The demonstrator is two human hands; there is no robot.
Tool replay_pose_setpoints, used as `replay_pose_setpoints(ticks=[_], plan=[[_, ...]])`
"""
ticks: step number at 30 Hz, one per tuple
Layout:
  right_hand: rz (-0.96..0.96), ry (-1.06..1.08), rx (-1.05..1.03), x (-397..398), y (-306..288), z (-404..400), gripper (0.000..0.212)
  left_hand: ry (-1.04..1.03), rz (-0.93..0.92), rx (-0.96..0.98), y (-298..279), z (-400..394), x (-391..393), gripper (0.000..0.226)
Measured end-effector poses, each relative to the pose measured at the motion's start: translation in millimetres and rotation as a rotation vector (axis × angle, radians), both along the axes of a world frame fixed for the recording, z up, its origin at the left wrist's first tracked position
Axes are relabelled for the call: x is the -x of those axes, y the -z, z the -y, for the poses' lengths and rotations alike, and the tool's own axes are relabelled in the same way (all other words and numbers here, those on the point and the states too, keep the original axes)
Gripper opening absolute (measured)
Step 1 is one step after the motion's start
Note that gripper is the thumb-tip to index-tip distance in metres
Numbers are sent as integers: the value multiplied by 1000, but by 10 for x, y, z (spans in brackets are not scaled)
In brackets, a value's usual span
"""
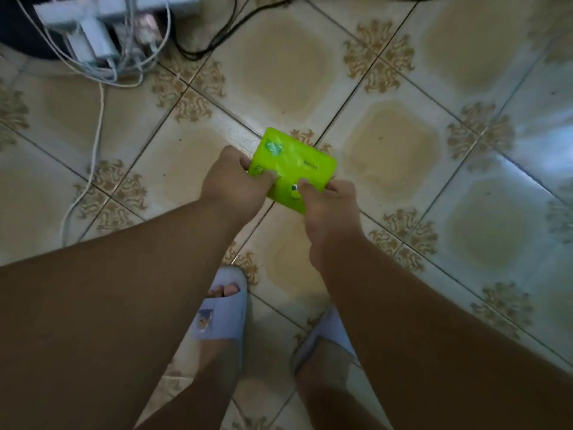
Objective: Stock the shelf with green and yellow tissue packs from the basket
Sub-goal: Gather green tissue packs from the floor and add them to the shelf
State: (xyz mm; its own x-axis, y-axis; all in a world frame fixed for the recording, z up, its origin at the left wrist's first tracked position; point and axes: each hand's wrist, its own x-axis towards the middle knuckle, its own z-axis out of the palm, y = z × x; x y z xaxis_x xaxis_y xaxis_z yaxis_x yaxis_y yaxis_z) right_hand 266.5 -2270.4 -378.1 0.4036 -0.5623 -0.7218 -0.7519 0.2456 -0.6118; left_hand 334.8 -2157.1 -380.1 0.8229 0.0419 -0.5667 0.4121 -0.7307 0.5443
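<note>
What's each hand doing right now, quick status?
Left hand: grips the left edge of the green tissue pack.
Right hand: pinches the same pack's near right edge.

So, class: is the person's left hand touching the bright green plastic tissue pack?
Touching. The head view shows the left hand gripping the bright green plastic tissue pack at its left edge, thumb on top; the right hand grips its near edge.
</note>
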Motion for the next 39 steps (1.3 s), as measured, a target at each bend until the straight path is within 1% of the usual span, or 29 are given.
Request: replay_pose_setpoints(ticks=[4, 6, 8, 11, 13, 15, 18, 21, 23, 25, 26, 28, 29, 30, 32, 33, 35, 36, 39], plan=[[183, 3, 227, -176, -1472, 387, 36, -150, 73, 239, -1512, 398, -72, 33], [275, 8, 315, -254, -2384, 608, 34, -176, 127, 343, -2426, 651, -149, 33], [363, 18, 389, -317, -3373, 817, 38, -173, 224, 442, -3396, 919, -211, 34], [469, 35, 510, -333, -4862, 1127, 44, -110, 370, 579, -4873, 1350, -255, 30], [524, 65, 612, -299, -5770, 1324, 48, -25, 413, 670, -5768, 1618, -274, 27], [581, 98, 731, -186, -6540, 1500, 57, 44, 439, 760, -6551, 1852, -248, 25], [631, 140, 899, 28, -7429, 1699, 73, 147, 479, 882, -7468, 2125, -143, 35], [586, 198, 1068, 289, -8054, 1741, 81, 296, 538, 978, -8101, 2244, 9, 41], [565, 292, 1162, 483, -8378, 1745, 83, 439, 590, 1020, -8415, 2306, 111, 42], [575, 399, 1232, 696, -8623, 1718, 82, 595, 590, 1101, -8671, 2369, 230, 37], [598, 450, 1234, 804, -8719, 1690, 79, 675, 584, 1134, -8778, 2392, 296, 37], [627, 554, 1211, 1040, -8900, 1611, 66, 832, 601, 1174, -8955, 2435, 465, 40], [612, 612, 1210, 1170, -8974, 1557, 58, 903, 605, 1184, -9024, 2446, 573, 41], [579, 668, 1227, 1312, -9054, 1501, 55, 967, 608, 1200, -9100, 2463, 693, 40], [503, 753, 1261, 1605, -9179, 1396, 51, 1064, 621, 1246, -9207, 2495, 961, 39], [474, 783, 1269, 1764, -9223, 1334, 49, 1103, 623, 1266, -9235, 2500, 1120, 43], [429, 841, 1280, 2097, -9293, 1185, 46, 1151, 592, 1302, -9279, 2484, 1480, 54], [411, 879, 1289, 2276, -9328, 1098, 46, 1167, 556, 1316, -9293, 2463, 1681, 57], [360, 983, 1357, 2833, -9432, 805, 39, 1261, 395, 1363, -9333, 2372, 2330, 55]])
